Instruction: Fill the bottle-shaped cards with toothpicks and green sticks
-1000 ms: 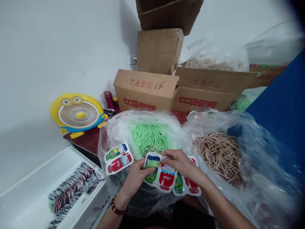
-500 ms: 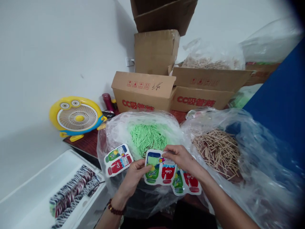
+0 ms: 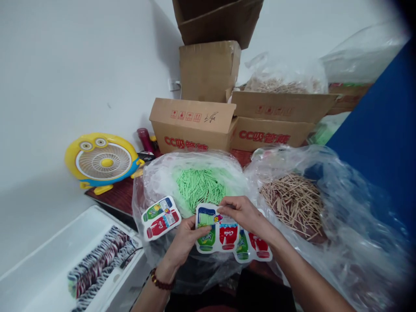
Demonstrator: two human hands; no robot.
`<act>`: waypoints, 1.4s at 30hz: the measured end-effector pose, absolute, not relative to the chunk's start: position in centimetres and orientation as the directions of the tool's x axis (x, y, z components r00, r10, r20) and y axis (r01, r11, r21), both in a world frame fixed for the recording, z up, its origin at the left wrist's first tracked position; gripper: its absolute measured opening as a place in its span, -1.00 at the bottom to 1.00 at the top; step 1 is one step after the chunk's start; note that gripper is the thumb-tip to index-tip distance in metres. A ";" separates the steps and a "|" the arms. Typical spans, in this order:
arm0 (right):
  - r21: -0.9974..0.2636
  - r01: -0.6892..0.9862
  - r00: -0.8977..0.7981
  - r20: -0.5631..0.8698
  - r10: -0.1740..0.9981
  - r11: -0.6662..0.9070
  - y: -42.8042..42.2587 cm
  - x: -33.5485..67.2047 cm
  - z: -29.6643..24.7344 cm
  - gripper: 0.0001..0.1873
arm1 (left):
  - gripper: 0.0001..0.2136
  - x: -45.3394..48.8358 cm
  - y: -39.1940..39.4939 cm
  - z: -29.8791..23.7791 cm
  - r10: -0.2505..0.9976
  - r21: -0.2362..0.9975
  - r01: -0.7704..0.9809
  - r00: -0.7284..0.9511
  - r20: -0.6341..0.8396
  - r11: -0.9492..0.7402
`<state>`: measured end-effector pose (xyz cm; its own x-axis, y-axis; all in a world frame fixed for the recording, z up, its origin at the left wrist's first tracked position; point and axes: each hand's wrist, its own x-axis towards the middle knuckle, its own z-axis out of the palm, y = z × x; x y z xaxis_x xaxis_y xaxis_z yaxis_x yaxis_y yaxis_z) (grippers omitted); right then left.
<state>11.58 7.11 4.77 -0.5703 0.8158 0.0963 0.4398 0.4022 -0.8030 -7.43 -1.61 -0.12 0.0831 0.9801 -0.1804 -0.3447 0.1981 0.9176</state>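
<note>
Left hand [image 3: 184, 239] in narrow pinch on printed card [image 3: 219, 235]

Reddish table [image 3: 121, 200] under fan [image 3: 107, 163], bags [image 3: 156, 173]

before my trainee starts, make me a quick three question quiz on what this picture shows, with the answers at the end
1. Multiple choice: which pile lies to the right of the bright green sticks?
A. blue sticks
B. brown sticks
C. white sticks

2. True or false: the left hand holds the front Sprite-and-Cola card at its left side.

3. Short answer: what is worn on the left wrist?

Key: 1. B; 2. true; 3. a beaded bracelet
</note>
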 end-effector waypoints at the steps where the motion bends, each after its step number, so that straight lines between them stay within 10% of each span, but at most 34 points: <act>1: -0.804 0.442 -0.566 0.095 0.819 0.399 7.1 11.5 4.6 -0.80 | -0.71 -7.3 -1.6 -0.1 0.980 0.917 -0.346 0.079 -0.182 0.199; 42: -0.967 0.218 -0.646 -0.040 0.762 0.134 5.2 12.9 2.6 -0.89 | -0.61 -4.1 -2.3 -0.1 0.976 0.964 -0.165 -0.024 -0.214 0.207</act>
<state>12.86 5.20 2.64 -0.6459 0.7624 -0.0396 0.2178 0.1343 -0.9667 -4.05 -2.27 -0.09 -0.0239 0.9765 -0.2142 -0.1648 0.2075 0.9642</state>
